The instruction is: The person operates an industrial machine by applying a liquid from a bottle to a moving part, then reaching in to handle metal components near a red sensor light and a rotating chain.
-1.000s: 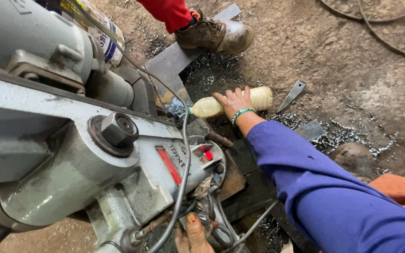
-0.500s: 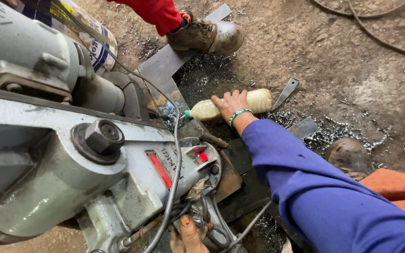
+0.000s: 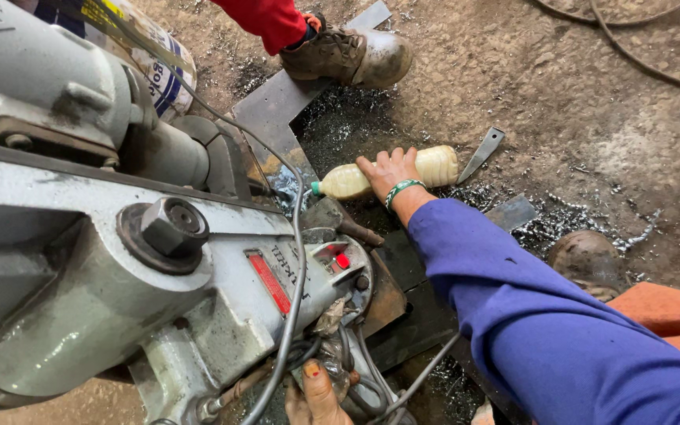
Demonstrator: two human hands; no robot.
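Right hand (image 3: 391,175), extending from a blue sleeve (image 3: 529,315) and wearing a green-and-white wristband (image 3: 403,189), lies over a pale plastic bottle (image 3: 442,165) that rests on its side on the dirt floor (image 3: 607,94) at about 1 o'clock of the view. Its grip is wrapped around the bottle's middle, fingers spread over the top; the bottle's green-capped neck points toward 9 o'clock, just beside a dark steel plate (image 3: 277,102). Left hand (image 3: 316,393) shows only in part at 6 o'clock, thumb up against a bundle of grey cables (image 3: 297,260) beneath a large grey drilling machine (image 3: 104,260); whether its grip is closed on anything cannot be told. The machine fills the view from 7 to 11 o'clock and carries a red label strip, a small red button and a heavy hexagonal bolt head (image 3: 168,224). Shiny metal shavings (image 3: 576,224) lie scattered on the floor around the plate, toward 3 o'clock. A flat metal strip (image 3: 483,153) lies just beside the bottle's base. At 12 o'clock, another person's worn brown boot (image 3: 352,55) below a red trouser leg (image 3: 265,20) stands on the plate's far edge. A second boot toe (image 3: 588,260) shows at 3 o'clock, near an orange surface (image 3: 663,307).
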